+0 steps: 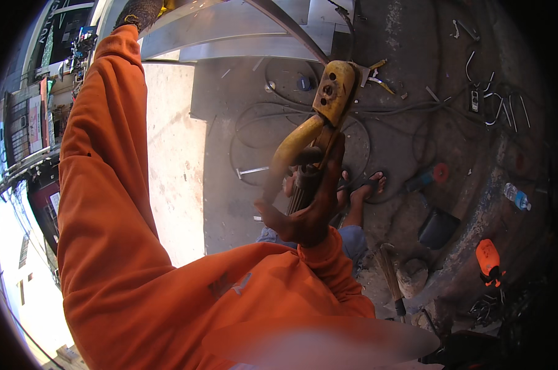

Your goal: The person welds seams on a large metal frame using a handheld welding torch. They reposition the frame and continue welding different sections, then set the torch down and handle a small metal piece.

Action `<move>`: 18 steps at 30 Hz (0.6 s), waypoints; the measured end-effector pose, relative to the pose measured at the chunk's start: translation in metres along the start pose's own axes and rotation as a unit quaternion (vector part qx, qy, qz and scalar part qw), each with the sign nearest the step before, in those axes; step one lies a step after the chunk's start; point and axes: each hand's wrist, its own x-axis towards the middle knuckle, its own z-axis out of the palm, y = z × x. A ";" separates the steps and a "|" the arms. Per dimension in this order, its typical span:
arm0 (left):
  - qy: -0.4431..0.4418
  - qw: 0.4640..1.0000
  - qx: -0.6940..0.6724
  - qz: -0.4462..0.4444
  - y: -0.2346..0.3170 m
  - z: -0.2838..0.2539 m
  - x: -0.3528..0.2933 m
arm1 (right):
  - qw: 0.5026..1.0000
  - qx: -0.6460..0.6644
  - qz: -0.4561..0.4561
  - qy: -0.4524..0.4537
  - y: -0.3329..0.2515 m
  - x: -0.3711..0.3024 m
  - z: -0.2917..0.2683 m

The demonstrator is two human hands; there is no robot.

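Observation:
My right hand (310,216) is closed around the grip of a worn yellow welding electrode holder (337,92), in front of my body. The thumb and fingers wrap its dark ribbed handle, and the curved yellow lever stands out on the left. From the holder's head a dark, bowed rod (288,23) runs up and left past the top edge. My left arm stretches far to the upper left. A dark, rough glove covers my left hand (140,13), beside a bit of yellow at the metal frame (229,49). The picture's edge cuts off its fingers.
Black cables (408,111) loop across the dark floor. Yellow-handled pliers (381,80), a power outlet block (474,100) and bent metal rods lie beyond. At right are a grinder (424,177), a water bottle (517,196) and an orange bag (488,258).

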 end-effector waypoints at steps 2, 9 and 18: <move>-0.022 0.999 -0.012 -0.048 0.006 -0.007 -0.001 | 1.000 -0.017 -0.011 -0.001 -0.001 0.002 -0.001; -0.060 0.998 0.022 0.026 -0.011 0.013 0.000 | 0.999 -0.005 -0.031 0.011 -0.003 0.003 -0.001; 0.001 0.989 0.124 0.078 -0.013 0.015 0.000 | 0.999 0.023 0.034 0.007 0.001 -0.002 0.001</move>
